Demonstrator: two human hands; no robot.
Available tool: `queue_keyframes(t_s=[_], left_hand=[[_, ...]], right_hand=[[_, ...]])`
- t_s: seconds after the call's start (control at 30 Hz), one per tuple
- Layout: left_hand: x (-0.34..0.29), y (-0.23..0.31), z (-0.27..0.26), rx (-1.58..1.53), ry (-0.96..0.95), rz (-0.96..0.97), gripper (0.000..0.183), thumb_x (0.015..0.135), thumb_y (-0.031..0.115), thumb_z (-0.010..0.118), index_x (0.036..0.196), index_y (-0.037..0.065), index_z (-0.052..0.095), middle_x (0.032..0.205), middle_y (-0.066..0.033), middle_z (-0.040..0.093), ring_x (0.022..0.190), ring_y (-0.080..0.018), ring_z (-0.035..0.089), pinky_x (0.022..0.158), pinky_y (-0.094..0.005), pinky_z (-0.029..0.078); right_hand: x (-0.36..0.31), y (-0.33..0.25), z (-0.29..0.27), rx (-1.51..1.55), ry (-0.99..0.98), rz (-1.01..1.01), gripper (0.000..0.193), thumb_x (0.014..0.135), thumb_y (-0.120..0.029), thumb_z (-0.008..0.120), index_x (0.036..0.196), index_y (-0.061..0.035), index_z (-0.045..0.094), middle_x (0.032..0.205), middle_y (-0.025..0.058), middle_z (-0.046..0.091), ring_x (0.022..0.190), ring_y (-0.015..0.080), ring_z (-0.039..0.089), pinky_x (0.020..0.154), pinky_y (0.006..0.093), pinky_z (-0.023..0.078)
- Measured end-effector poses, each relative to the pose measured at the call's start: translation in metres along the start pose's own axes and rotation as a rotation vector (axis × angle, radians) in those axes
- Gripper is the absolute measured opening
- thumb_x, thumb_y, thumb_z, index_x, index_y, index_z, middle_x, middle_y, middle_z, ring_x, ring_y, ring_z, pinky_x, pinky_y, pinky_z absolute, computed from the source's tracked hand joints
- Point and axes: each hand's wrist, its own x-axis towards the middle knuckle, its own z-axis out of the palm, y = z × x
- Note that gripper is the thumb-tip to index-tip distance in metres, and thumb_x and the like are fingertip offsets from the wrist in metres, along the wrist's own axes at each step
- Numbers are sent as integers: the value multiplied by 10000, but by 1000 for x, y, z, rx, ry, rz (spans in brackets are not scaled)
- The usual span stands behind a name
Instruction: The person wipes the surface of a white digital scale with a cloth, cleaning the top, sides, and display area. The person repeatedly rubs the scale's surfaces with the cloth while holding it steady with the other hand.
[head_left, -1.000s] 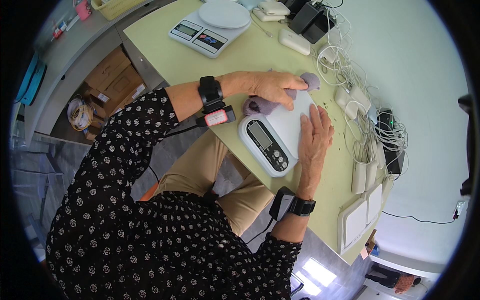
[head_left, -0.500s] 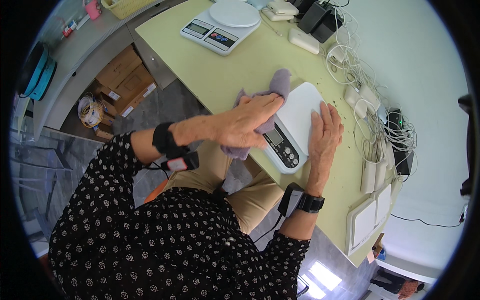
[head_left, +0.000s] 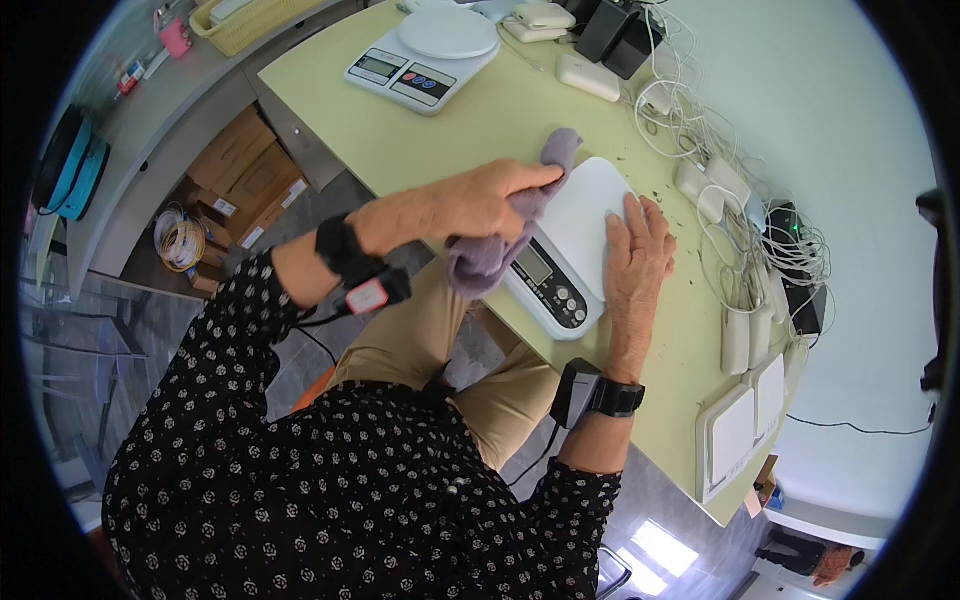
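Note:
A white kitchen scale (head_left: 590, 215) with a dark display panel lies at an angle on the pale green table. Across its left side runs a crumpled purple-grey cloth (head_left: 485, 262), held by my left hand (head_left: 487, 200). That hand's index finger stretches along the cloth; the other fingers curl into it. My right hand (head_left: 638, 250) grips the scale's right edge, thumb by the white platform and fingers over the side. A second white scale (head_left: 420, 65) with a round platform stands farther back on the left, apart from both hands.
Tangled white cables (head_left: 735, 200) and adapters line the table's right side. White flat devices (head_left: 735, 435) lie at the near right corner. Cardboard boxes (head_left: 245, 175) sit under the left counter, which bears a yellow basket (head_left: 250, 25). A person (head_left: 815, 560) is at the far lower right.
My left hand has pulled back toward the scale's left edge, drawing the cloth with it and baring more of the display. My right hand remains at the scale's right edge.

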Motion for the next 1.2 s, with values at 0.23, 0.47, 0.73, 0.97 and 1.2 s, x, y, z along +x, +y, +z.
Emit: queue_keyframes(t_s=[0.23,0.47,0.73,0.97,1.2], left_hand=[[79,0,-15,-109,-114,-19,856,749,11,710,1555,-78,435,1310,-151,657,1083,-163,628,924,-267,511],[55,2,-16,21,-120,36,813,799,63,725,1538,-103,429,1228,-155,683,1032,-166,646,909,-281,516],[-29,-12,43,80,476,-6,739,810,87,712,1456,-129,424,1121,-157,596,1019,-215,566,893,-325,499],[-38,-7,98,53,667,13,714,813,58,683,1428,-85,349,1224,-250,490,1143,-336,485,1065,-410,398],[-34,-19,86,165,757,79,683,810,63,695,1405,-73,388,1197,-256,544,1039,-376,567,962,-420,478]], right_hand=[[1,-1,11,-63,116,12,413,1003,-346,643,1358,-144,698,1475,82,574,1330,347,494,1102,553,325],[4,-15,13,-187,137,171,374,1010,-345,620,1341,-193,704,1460,79,594,1316,354,516,1047,618,354],[5,-31,28,-265,193,288,334,1004,-349,632,1287,-180,684,1467,77,561,1283,365,504,1001,598,377],[7,-43,50,-359,286,312,338,1014,-348,615,1269,-130,659,1474,148,518,1236,410,496,979,571,381],[16,-3,2,-73,-127,129,539,996,-444,636,1398,-85,623,1423,232,559,1288,454,491,1049,555,426]])
